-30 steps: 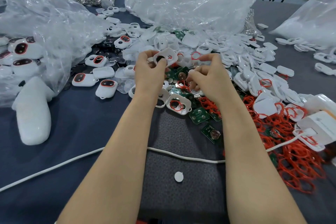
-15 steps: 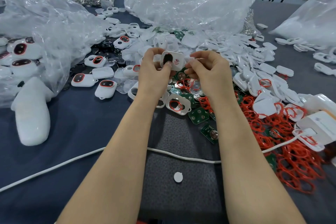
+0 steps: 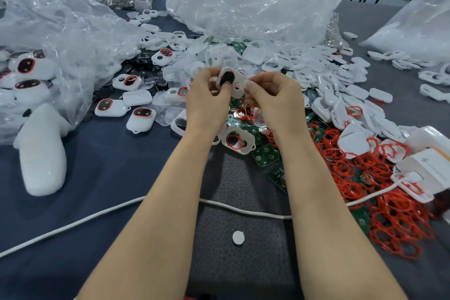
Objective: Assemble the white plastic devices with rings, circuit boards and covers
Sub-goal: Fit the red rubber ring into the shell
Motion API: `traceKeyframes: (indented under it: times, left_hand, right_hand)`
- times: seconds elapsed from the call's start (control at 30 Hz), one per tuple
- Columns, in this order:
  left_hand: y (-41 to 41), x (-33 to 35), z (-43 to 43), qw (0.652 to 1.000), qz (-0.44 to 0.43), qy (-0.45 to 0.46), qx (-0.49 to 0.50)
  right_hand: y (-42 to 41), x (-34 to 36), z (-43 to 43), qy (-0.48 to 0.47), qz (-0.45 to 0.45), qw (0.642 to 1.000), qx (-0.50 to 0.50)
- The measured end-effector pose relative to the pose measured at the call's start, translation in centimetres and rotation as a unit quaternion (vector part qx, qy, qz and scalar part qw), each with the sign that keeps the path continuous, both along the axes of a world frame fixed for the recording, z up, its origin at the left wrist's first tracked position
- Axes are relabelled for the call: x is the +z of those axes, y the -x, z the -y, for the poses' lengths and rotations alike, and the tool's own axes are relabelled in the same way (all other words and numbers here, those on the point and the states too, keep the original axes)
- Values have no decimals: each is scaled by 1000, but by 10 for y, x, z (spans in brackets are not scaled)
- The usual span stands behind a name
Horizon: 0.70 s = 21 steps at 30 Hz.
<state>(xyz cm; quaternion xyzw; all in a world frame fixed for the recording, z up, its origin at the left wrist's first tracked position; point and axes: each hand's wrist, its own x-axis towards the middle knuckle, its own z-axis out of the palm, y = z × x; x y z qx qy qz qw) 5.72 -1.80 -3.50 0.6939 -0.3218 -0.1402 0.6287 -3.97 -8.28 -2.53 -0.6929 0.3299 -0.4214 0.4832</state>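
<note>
Left hand (image 3: 207, 97): it's gripping the left end of a white shell (image 3: 237, 73), with the thumb pressing on the dark oval insert (image 3: 227, 78) in the shell's big opening.
Right hand (image 3: 275, 100): it's pinching the shell's right end, fingers curled in under it.
Where the piece is: it's being held up off the table (image 3: 97, 165), between the two hands, over the middle of the parts heap.
Step in hand: by my reading, the person is seating that dark cover into the shell. A sliver of red is showing at its rim, so a ring looks to be in place. Whether a board is sitting behind it, I can't tell.
Done so far: a handful of finished units (image 3: 141, 117) are lying to the left, red-rimmed with dark windows. More are showing through the left bag (image 3: 73, 31).
Left to do: plenty. Loose white shells (image 3: 316, 73) are spreading across the far side, and red rings (image 3: 389, 214) are tangling in a big heap on the right. Green circuit boards (image 3: 265, 156) are lying just below the hands, and one ringed shell (image 3: 237, 140) is waiting right by the wrists.
In the way: a white cable (image 3: 97, 214) is running across the table beneath both forearms. Crumpled clear bags (image 3: 243, 7) are crowding the back of the pile.
Also around: a small white disc (image 3: 238, 237) is sitting near the front, a white foam block (image 3: 41, 153) is lying on the left, and a white box (image 3: 428, 168) is sitting among the rings on the right.
</note>
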Motion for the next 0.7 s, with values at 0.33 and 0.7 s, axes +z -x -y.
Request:
traceKeyframes:
  times: [0.33,0.7]
  left_hand:
    - [3,-3,4,997,-68,29,-35]
    - [3,-4,6,995,-76,41,-50]
  right_hand:
    - [-14,-11,1,78,-84,992,-60]
    - [-14,-14,0,1,-16,999,-51]
